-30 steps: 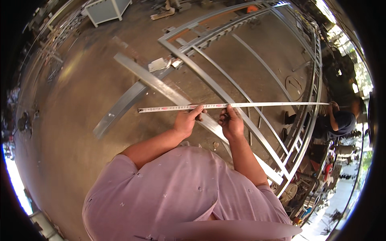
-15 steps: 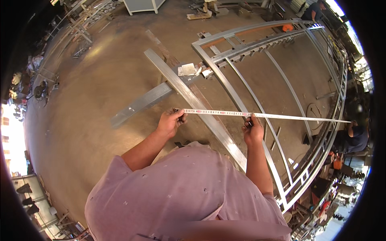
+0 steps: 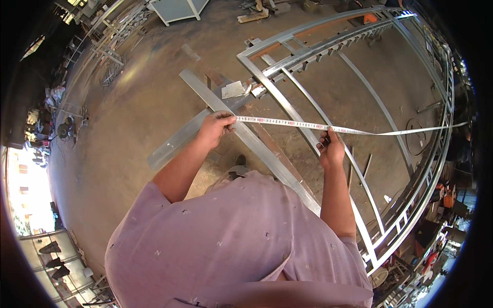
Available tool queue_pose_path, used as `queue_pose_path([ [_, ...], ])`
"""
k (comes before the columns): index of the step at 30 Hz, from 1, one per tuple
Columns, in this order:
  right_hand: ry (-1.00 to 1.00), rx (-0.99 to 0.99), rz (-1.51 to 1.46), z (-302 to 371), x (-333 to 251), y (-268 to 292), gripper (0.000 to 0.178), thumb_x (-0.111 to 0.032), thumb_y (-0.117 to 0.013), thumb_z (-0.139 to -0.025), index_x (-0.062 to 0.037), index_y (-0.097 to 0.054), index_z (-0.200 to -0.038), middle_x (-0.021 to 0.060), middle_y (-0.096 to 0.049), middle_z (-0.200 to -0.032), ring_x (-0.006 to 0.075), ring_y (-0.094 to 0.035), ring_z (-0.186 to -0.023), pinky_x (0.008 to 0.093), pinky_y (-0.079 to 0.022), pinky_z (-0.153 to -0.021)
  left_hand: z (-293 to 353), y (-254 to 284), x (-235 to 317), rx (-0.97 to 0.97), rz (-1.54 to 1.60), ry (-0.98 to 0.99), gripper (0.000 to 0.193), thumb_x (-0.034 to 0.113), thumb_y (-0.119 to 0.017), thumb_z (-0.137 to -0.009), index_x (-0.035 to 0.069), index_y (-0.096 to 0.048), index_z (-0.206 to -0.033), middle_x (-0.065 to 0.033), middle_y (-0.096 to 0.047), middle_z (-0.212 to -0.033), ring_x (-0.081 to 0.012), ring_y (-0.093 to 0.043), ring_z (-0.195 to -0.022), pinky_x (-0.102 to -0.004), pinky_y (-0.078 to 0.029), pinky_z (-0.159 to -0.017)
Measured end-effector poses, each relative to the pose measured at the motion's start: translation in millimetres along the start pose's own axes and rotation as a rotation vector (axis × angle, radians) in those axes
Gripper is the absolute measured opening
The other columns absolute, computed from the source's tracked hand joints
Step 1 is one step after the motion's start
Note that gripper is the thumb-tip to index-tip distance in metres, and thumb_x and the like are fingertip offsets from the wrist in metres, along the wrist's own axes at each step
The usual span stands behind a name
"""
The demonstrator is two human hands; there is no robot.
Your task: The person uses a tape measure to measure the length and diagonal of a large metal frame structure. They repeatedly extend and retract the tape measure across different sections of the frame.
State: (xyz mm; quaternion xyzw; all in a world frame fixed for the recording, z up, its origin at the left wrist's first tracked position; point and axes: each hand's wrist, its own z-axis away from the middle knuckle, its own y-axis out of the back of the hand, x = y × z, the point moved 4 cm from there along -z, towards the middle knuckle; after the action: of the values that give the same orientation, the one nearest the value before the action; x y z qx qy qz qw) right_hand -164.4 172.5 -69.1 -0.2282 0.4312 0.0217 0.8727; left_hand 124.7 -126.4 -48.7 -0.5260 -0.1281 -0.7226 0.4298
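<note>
A white tape measure blade (image 3: 282, 122) runs stretched out across the front of me, well above the floor. My left hand (image 3: 216, 129) is closed, pinching the blade's left part between thumb and fingers. Farther right, my right hand (image 3: 332, 148) is closed on the same blade, thumb on top. Beyond it the blade dips slightly and continues over a welded metal frame (image 3: 280, 97) toward the right rim. Below the blade, a long silver metal beam (image 3: 251, 146) lies diagonally across another grey beam (image 3: 177, 141).
Pale flat plates (image 3: 233, 90) lie by the crossed beams. A grey cabinet-like box (image 3: 177, 11) stands at the far edge, with metal stock (image 3: 110, 43) at far left. A standing fan (image 3: 64, 131) is at left. Orange items (image 3: 449, 199) and clutter line the right side.
Both hands and the blade sit higher in the picture, and my right hand is farther right. The blade beyond it has gone from straight to slightly bent. The view has shifted as well.
</note>
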Motion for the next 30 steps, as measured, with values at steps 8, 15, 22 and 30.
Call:
queue_pose_path([
  [8,-0.094,0.045,0.148,11,29,25,0.031,-0.033,-0.066,-0.102,-0.0058,-0.065,-0.118,0.0046,-0.066,-0.093,0.0139,-0.06,-0.072,0.0305,-0.049,-0.06,-106,7,42,0.064,-0.029,0.0,0.012,0.005,-0.074,-0.093,-0.001,-0.067,-0.1,-0.0054,-0.067,-0.088,-0.0139,-0.062,-0.073,-0.0322,-0.061,-0.069],
  [15,-0.112,0.197,0.541,52,117,62,0.034,-0.03,-0.07,-0.099,-0.0016,-0.067,-0.117,0.0076,-0.071,-0.09,0.0166,-0.065,-0.072,0.0313,-0.052,-0.064,-258,56,63,0.11,-0.045,0.087,0.011,0.008,-0.073,-0.094,0.004,-0.069,-0.103,-0.0015,-0.065,-0.088,-0.012,-0.059,-0.074,-0.034,-0.061,-0.081],
  [22,0.066,0.406,1.525,116,146,16,0.052,-0.037,-0.077,-0.088,-0.0057,-0.064,-0.128,0.0181,-0.065,-0.133,0.035,-0.059,-0.126,0.0512,-0.044,-0.105,-385,93,59,0.2,-0.045,0.173,0.006,0.007,-0.074,-0.094,0.004,-0.07,-0.096,-0.0017,-0.065,-0.084,-0.0125,-0.059,-0.072,-0.0345,-0.063,-0.08],
  [30,-0.371,0.463,1.609,119,182,-19,0.111,-0.062,-0.074,-0.083,-0.0092,-0.02,-0.164,0.0211,-0.01,-0.171,0.0464,-0.002,-0.157,0.0672,-0.013,-0.122,-444,93,41,0.223,-0.138,0.276,0.004,0.005,-0.075,-0.092,0.003,-0.073,-0.091,-0.0032,-0.067,-0.083,-0.0131,-0.06,-0.069,-0.0344,-0.063,-0.074],
])
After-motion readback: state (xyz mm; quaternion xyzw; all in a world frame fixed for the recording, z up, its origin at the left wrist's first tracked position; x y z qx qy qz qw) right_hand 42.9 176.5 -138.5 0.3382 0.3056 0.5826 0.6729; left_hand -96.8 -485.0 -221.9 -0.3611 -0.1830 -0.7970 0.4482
